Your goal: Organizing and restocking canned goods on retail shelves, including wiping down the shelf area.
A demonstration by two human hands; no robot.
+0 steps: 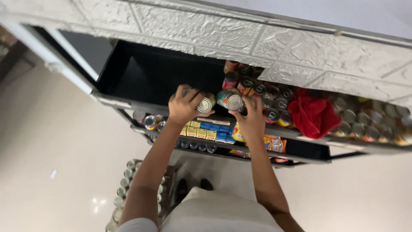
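Note:
My left hand (183,105) is closed around a silver tin can (205,104) held on its side at the front edge of the top shelf (112,101). My right hand (250,118) grips another can (230,100) with a coloured label, also on its side, just right of the first. Both hands are raised side by side. Right of them, several upright cans (274,103) crowd the shelf.
A red cloth (312,115) lies on the shelf among more cans (365,124). Lower shelves hold small yellow and blue boxes (209,130) and cans (150,121). A tray of cans (124,184) stands on the floor at the left. A white textured wall (257,34) is behind.

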